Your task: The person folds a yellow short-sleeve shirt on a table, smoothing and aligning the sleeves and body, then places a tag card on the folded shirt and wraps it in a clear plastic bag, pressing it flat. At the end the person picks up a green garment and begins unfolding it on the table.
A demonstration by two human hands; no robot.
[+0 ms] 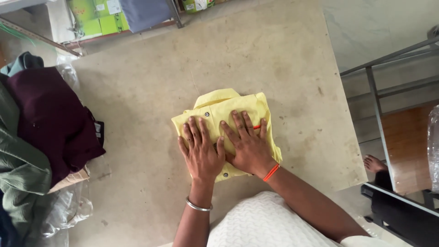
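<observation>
Left edge, nine o'clock: a heap of clothes sits on the table (151, 82). Topmost is a dark maroon garment (50, 119); below it at eight o'clock, a green ribbed garment (20, 174). Crumpled clear plastic wrap (68, 210) lies just beside the heap at seven o'clock. Green cardboard boxes (98, 18) stand beyond the far table edge at eleven o'clock.

Centre of the table: a folded yellow shirt (219, 107) lies flat, collar toward twelve o'clock, dark buttons visible down the front. It is well apart from the clothes heap.

Left hand (201, 148): palm down on the shirt's lower left part, fingers stretched flat and slightly spread, grip spread and pressing, nothing pinched. A silver bangle (198, 206) circles that wrist.

Right hand (249, 146): palm down on the shirt just beside the left hand, the two touching at the thumb side, fingers flat and spread toward twelve o'clock; grip spread, nothing clasped. An orange thread band (271, 172) is on that wrist. A small orange mark shows on the shirt near the fingertips; what it is cannot be told.

Right side, three o'clock: a grey metal rack frame (379, 87) stands off the table. At four o'clock, a bare foot (375, 163) of another person rests on the floor.
</observation>
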